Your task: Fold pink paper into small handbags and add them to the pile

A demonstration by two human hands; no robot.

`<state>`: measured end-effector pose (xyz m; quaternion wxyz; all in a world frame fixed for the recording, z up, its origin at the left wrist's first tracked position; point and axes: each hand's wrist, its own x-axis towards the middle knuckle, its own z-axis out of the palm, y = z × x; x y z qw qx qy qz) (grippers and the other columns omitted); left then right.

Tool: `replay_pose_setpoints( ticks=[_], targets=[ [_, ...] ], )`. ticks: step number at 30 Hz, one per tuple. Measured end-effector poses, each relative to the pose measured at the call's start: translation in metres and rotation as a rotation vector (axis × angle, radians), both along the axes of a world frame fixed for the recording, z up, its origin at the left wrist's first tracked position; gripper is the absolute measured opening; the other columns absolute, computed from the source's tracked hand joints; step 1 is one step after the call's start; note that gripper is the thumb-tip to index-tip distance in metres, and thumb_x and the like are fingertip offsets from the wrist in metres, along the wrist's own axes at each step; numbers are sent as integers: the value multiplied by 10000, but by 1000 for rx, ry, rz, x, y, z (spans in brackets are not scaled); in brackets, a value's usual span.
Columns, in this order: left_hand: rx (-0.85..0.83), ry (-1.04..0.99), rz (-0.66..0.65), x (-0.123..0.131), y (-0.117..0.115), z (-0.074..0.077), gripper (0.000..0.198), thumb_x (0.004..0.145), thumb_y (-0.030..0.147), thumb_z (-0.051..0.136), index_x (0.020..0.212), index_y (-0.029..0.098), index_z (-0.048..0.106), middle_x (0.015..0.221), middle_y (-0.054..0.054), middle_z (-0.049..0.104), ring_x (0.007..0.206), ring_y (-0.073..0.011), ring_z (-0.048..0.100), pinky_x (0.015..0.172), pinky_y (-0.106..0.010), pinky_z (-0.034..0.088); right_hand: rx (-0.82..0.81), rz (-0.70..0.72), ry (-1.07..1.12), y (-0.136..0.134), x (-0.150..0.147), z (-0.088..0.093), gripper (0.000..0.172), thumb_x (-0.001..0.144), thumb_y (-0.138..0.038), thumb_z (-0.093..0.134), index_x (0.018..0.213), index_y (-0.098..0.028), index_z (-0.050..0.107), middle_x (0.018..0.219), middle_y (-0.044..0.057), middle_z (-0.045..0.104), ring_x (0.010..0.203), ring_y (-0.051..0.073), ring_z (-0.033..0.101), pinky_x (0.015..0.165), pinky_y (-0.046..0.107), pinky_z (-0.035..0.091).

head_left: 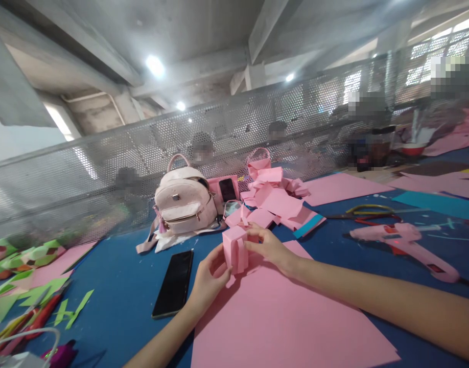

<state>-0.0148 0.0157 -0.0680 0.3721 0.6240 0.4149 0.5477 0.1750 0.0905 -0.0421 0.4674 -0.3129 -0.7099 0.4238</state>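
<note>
A small pink paper box [233, 247] with a paper strip on its side is held upright between my two hands. My left hand [209, 278] grips its left side and lower edge, fingers curled behind it. At the upper right, my right hand [267, 248] pinches the box between thumb and fingers. Beneath the hands lies a large pink paper sheet [288, 317] on the blue table [115, 286]. A black phone [173, 283] rests just left of my left hand.
Behind stand a pale backpack [184, 199] and a heap of folded pink papers [276, 197]. A pink glue gun [406, 243] and scissors [368, 210] lie right. Green paper strips [71, 309] and red-handled scissors [46, 312] are left. A perforated metal screen [142, 153] crosses behind.
</note>
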Motion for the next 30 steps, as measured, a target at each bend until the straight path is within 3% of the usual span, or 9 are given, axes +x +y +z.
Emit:
replay_pose_setpoints(
  ticks=[5,12,15,18,20,23,30],
  targets=[
    [-19,-56,-25,0,0,1,510,796,200,688,1285,177,544,1301,-127,622,1192,-273,591,1029,-411,469,112,-12,-109,-6,2,-11,322,617,-220,775,937,-223,739,1354,100,469,1334,327,341,1124,484,288],
    [-33,-92,-22,3,-1,6,486,779,217,716,1243,183,578,1260,-118,649,1156,-265,612,996,-385,488,280,-53,-236,-11,2,-15,297,620,-211,785,901,-213,689,1379,107,409,1358,345,258,1120,521,271],
    [-60,-134,-3,3,-1,8,475,758,231,743,1208,179,601,1220,-120,667,1120,-260,628,958,-359,504,386,-84,-277,-12,3,-14,461,659,-185,754,1095,-225,611,1394,106,382,1360,313,272,1104,494,317],
    [-128,-269,46,3,-2,9,526,756,275,759,1238,205,561,1087,-90,705,998,-229,674,867,-331,537,475,-150,-195,-16,6,-9,639,768,-218,702,1337,-254,413,1413,110,355,1365,272,286,1124,475,299],
    [-205,-413,57,3,-4,10,598,781,318,741,1312,259,473,1005,-53,707,868,-209,702,790,-352,561,574,-161,-198,-20,8,-3,502,846,-249,651,1301,-276,442,1413,99,362,1362,263,292,1132,471,275],
    [-315,-583,13,5,-6,10,690,797,355,728,1378,293,361,1017,-59,699,799,-221,718,746,-395,573,665,-107,-321,-29,9,7,140,900,-306,613,1038,-285,605,1387,56,411,1345,269,308,1121,470,267],
    [-347,-542,-28,11,-9,11,730,775,325,756,1385,273,358,1065,-71,663,781,-204,706,710,-342,563,558,-62,-336,-39,3,11,82,861,-337,675,881,-259,660,1347,42,469,1328,268,324,1105,455,277]
  ],
)
